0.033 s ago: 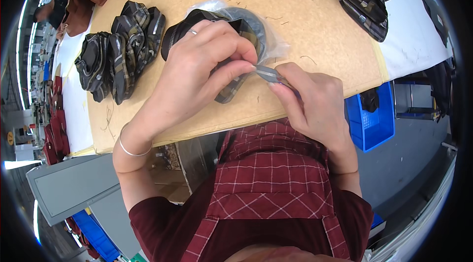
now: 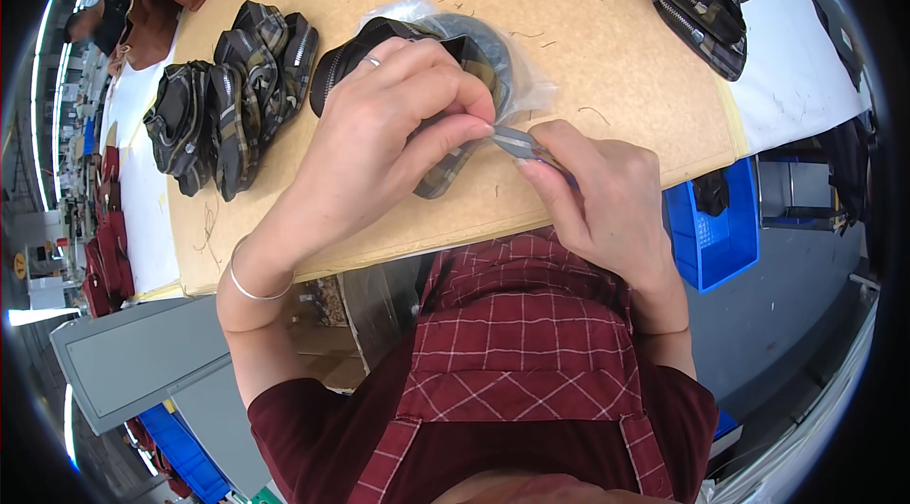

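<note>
Head view: grey tool (image 2: 515,142) juts from right grip (image 2: 607,196) toward left grip (image 2: 398,110).

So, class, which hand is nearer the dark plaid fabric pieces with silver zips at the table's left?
Left. The left hand is right of these pieces, apart from them; the right hand lies farther right, past the left hand.
</note>
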Action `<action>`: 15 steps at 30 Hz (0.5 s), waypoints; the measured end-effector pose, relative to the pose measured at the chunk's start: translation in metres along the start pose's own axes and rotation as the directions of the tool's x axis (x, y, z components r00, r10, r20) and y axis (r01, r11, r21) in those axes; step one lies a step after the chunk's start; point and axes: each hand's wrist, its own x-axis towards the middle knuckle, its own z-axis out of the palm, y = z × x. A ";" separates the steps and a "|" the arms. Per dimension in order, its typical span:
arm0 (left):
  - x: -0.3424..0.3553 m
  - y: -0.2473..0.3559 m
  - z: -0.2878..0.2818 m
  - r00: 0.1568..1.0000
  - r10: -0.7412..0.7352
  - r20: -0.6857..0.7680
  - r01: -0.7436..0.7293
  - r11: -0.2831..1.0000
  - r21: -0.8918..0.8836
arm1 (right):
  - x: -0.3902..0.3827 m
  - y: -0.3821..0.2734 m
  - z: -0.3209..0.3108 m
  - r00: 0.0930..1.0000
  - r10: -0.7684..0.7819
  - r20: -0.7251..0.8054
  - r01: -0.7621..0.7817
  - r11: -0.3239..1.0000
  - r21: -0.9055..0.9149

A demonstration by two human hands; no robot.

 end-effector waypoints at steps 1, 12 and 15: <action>0.000 -0.001 0.001 1.000 0.016 -0.009 -0.016 1.000 0.012 | 0.000 0.000 0.000 1.000 -0.001 -0.001 0.001 1.000 0.002; -0.001 -0.002 0.005 0.999 0.039 -0.036 -0.037 0.997 0.065 | 0.004 -0.001 0.002 0.996 -0.093 0.019 0.094 0.995 -0.043; -0.003 -0.004 0.001 0.996 -0.083 -0.021 0.081 0.993 -0.084 | 0.003 0.005 -0.003 0.962 -0.249 0.109 0.245 0.968 0.047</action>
